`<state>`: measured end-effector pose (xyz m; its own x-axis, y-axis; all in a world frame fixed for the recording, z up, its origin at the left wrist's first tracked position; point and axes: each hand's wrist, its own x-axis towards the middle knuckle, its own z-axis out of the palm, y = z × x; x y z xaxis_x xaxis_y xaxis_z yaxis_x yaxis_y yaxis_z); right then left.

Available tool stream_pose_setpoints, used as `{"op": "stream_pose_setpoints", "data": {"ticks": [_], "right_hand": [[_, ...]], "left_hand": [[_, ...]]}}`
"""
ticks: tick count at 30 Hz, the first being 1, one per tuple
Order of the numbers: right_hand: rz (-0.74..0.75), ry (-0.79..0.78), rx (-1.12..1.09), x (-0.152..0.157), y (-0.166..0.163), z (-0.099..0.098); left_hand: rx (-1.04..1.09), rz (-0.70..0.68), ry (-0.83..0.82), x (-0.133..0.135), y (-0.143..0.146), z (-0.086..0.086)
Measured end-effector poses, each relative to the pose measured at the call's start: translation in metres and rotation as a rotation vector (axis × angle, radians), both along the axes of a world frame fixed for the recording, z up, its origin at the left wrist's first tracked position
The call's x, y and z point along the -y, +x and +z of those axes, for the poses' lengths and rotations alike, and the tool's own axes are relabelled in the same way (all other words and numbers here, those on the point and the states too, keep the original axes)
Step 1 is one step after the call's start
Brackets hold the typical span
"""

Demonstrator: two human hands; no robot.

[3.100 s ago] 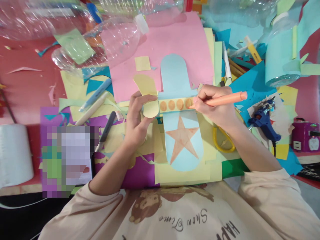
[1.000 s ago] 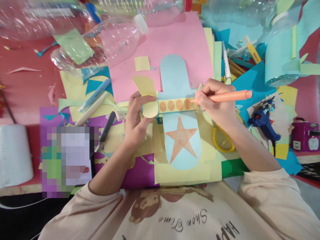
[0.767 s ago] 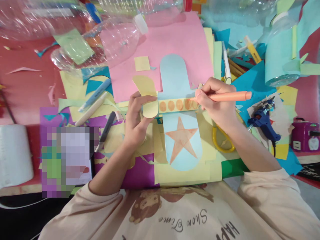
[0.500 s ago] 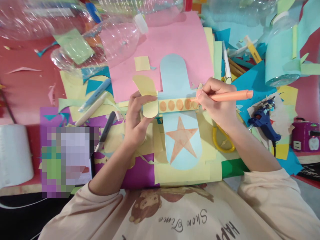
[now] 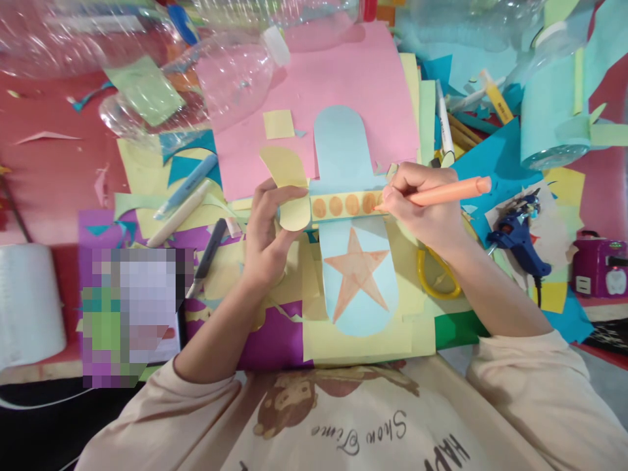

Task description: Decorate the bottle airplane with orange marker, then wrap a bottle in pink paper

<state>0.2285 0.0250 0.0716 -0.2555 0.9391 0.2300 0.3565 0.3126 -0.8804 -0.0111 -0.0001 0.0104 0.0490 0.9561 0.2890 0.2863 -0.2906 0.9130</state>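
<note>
My right hand (image 5: 422, 199) is closed round an orange marker (image 5: 454, 191), its tip on the row of orange dots along a pale yellow paper strip (image 5: 326, 218). The strip lies across a light blue paper piece with rounded ends (image 5: 343, 140), whose lower part bears an orange star (image 5: 358, 265). With thumb and fingers, my left hand (image 5: 269, 235) pinches the strip's rounded yellow end (image 5: 296, 214), beside the blue piece. Another rounded yellow flap (image 5: 282, 165) stands above those fingers. My right fingers hide the strip's right end.
Pink paper (image 5: 304, 78) lies behind, with clear plastic bottles (image 5: 235, 72) along the far side. At right are a blue glue gun (image 5: 523, 239), yellow-handled scissors (image 5: 432, 291) and a blue-green bottle (image 5: 554, 104). Blue (image 5: 191, 183) and black (image 5: 210, 252) markers lie at left, near a white roll (image 5: 29, 304).
The orange marker's tip has shifted slightly left and down, onto the fourth dot, which looks more filled in. My right hand moved a little left with it; my left hand stayed put.
</note>
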Motion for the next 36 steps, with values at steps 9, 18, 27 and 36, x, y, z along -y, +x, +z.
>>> {"op": "stream_pose_setpoints", "data": {"ticks": [9,18,27,36], "right_hand": [[0.004,0.003,0.021,0.0000,-0.0014,0.0009],[-0.056,0.027,-0.045,-0.0007,0.0007,-0.0035],[-0.059,0.039,-0.089,-0.0014,-0.0015,-0.0016],[-0.022,-0.013,-0.083,-0.0015,0.0002,-0.0026]], "left_hand": [[-0.005,0.007,-0.022,0.0014,0.0008,0.0014],[-0.003,-0.006,0.003,0.0004,-0.0002,0.0001],[0.000,0.006,-0.028,0.0010,0.0007,0.0018],[-0.013,-0.012,0.011,0.0005,0.0004,-0.0009]]}}
